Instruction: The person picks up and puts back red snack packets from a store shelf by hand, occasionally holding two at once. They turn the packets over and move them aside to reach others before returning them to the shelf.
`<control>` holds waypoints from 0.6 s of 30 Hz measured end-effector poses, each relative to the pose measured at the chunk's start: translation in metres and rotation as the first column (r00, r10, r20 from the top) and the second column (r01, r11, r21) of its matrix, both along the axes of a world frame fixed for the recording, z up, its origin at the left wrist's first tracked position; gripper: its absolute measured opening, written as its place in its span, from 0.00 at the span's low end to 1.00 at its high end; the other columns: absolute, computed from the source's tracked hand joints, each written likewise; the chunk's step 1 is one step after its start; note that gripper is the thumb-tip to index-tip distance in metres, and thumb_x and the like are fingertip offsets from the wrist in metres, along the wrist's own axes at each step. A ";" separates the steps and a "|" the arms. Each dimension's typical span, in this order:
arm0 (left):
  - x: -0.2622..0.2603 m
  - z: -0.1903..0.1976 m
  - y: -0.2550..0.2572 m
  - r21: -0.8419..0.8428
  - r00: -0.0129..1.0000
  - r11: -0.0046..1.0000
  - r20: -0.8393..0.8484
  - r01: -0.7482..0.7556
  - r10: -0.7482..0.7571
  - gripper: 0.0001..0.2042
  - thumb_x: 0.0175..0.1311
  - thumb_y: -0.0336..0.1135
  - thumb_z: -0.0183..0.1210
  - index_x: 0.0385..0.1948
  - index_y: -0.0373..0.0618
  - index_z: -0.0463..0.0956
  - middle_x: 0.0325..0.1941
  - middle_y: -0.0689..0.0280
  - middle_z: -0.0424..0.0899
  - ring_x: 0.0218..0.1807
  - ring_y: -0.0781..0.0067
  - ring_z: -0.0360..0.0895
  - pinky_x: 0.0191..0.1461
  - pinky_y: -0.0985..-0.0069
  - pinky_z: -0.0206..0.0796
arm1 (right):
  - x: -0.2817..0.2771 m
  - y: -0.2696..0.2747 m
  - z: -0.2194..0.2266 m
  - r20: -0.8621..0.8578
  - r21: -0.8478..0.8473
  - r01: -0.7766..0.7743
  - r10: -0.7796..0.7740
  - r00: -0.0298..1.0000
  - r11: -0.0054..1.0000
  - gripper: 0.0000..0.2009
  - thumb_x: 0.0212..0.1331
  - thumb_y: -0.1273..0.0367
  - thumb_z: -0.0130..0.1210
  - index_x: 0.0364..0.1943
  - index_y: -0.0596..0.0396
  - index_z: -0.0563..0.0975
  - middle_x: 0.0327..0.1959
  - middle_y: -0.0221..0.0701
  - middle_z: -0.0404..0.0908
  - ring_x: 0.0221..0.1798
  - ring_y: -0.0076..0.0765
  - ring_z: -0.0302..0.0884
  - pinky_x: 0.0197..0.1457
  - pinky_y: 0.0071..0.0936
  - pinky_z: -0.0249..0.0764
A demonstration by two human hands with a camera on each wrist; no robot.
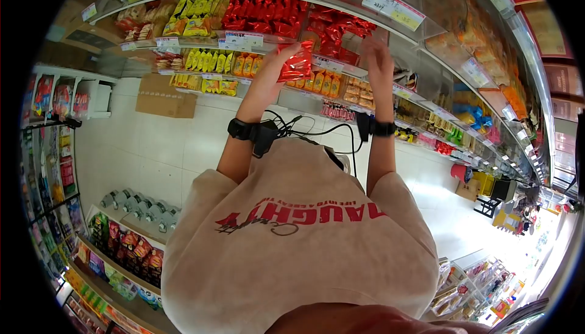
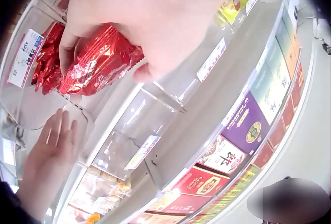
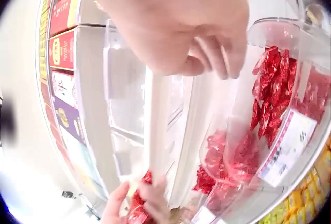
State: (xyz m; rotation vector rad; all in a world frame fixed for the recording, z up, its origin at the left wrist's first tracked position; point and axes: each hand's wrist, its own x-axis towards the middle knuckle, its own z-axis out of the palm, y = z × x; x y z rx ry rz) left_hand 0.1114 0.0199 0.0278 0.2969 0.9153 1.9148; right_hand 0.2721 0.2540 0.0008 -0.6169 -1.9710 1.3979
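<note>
My left hand (image 1: 272, 77) grips a shiny red foil packet (image 1: 297, 63) in front of the shelf. In the left wrist view the fingers wrap over the red packet (image 2: 103, 61), hiding part of it. To the right, my right hand (image 1: 379, 60) is raised beside a clear bin holding red foil packets (image 1: 335, 32). Nothing shows in the right hand, whose fingers are loosely bent in the right wrist view. Below that hand, more red packets (image 3: 271, 92) lie against one side of the bin, behind a price label (image 3: 287, 146).
Yellow packets (image 1: 189, 17) fill bins to the left, with orange ones (image 1: 323, 83) on a lower shelf. Clear bin walls and price labels (image 1: 393, 8) line the shelf edges. A cardboard box (image 1: 164, 95) stands on the floor. Black cables (image 1: 304, 130) hang between the wrists.
</note>
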 end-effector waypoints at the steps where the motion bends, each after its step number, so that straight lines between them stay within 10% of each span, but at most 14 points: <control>1: 0.003 0.010 -0.004 -0.044 0.996 0.999 -0.085 -0.027 0.023 0.17 0.74 0.39 0.58 0.56 0.37 0.76 0.50 0.59 0.86 0.51 0.67 0.86 0.56 0.69 0.78 | -0.007 0.023 -0.020 0.012 0.003 0.041 -0.041 0.999 0.999 0.14 0.71 0.73 0.54 0.58 0.60 0.77 0.55 0.35 0.83 0.56 0.29 0.80 0.62 0.33 0.74; 4: 0.005 0.014 -0.009 -0.062 0.988 0.996 -0.140 -0.069 0.060 0.18 0.75 0.40 0.59 0.56 0.35 0.75 0.49 0.57 0.87 0.50 0.65 0.87 0.55 0.70 0.78 | -0.029 0.081 -0.072 0.285 0.083 -0.178 0.148 0.947 0.981 0.18 0.66 0.72 0.56 0.59 0.61 0.77 0.55 0.36 0.84 0.57 0.35 0.81 0.62 0.34 0.74; 7: 0.001 0.003 -0.012 -0.004 0.983 0.993 -0.143 -0.118 0.116 0.18 0.75 0.39 0.59 0.57 0.34 0.75 0.47 0.56 0.87 0.50 0.64 0.87 0.55 0.70 0.78 | -0.051 0.096 -0.096 0.676 0.307 -0.309 0.022 0.737 0.900 0.25 0.60 0.68 0.60 0.62 0.61 0.75 0.57 0.40 0.83 0.58 0.41 0.81 0.63 0.36 0.74; 11: -0.004 0.007 -0.028 0.007 0.974 0.985 -0.152 -0.171 0.170 0.18 0.76 0.38 0.58 0.58 0.34 0.75 0.47 0.55 0.88 0.50 0.63 0.87 0.56 0.70 0.78 | -0.051 0.126 -0.165 0.662 0.313 -0.351 0.062 0.747 0.883 0.33 0.52 0.63 0.66 0.64 0.60 0.75 0.57 0.48 0.83 0.58 0.49 0.82 0.61 0.39 0.76; 15: -0.009 0.002 -0.040 -0.053 0.969 0.977 -0.150 -0.205 0.195 0.17 0.75 0.38 0.58 0.56 0.34 0.75 0.47 0.55 0.88 0.50 0.62 0.88 0.55 0.70 0.78 | -0.061 0.109 -0.127 0.816 0.376 -0.429 -0.075 0.573 0.821 0.28 0.48 0.60 0.71 0.54 0.62 0.82 0.52 0.50 0.86 0.52 0.52 0.85 0.52 0.41 0.80; 18: -0.010 0.002 -0.044 -0.090 0.972 0.976 -0.142 -0.200 0.187 0.18 0.75 0.38 0.58 0.56 0.33 0.75 0.47 0.54 0.88 0.49 0.61 0.88 0.54 0.71 0.79 | -0.056 0.101 -0.111 0.683 0.385 -0.375 0.013 0.731 0.843 0.29 0.45 0.56 0.75 0.49 0.62 0.84 0.46 0.48 0.87 0.47 0.50 0.86 0.48 0.42 0.80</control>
